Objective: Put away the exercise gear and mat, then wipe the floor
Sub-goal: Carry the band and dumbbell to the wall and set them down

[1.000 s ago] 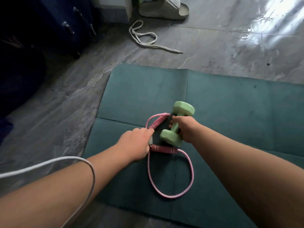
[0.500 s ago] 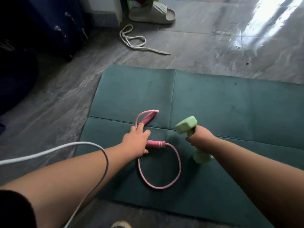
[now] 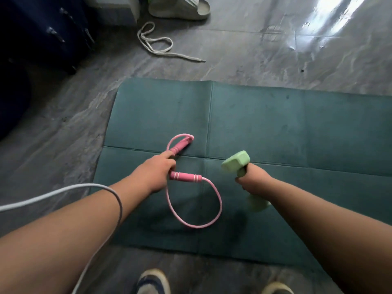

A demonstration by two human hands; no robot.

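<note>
Left hand (image 3: pixel 156 174) grips pink skipping rope (image 3: pixel 186 176) handle near mat (image 3: pixel 275 128) left edge; right hand (image 3: pixel 253 180) clenches dumbbell (image 3: pixel 235 161). Risk: trailing loop snags dumbbell.

The green mat (image 3: pixel 275 128) lies bare across its far half and whole right side, so a hand could pass freely there. Near its left middle the pink jump rope (image 3: pixel 195 209) loops over the surface, both handles at the left hand (image 3: pixel 156 174), and the right hand (image 3: pixel 254 180) holds a green dumbbell (image 3: pixel 236 160) upright just beside it. Beyond the mat, a white lace (image 3: pixel 157 46) and a slipper (image 3: pixel 180 8) lie on the floor (image 3: pixel 254 52) (dark furniture (image 3: pixel 42 32) blocks the far left)
</note>
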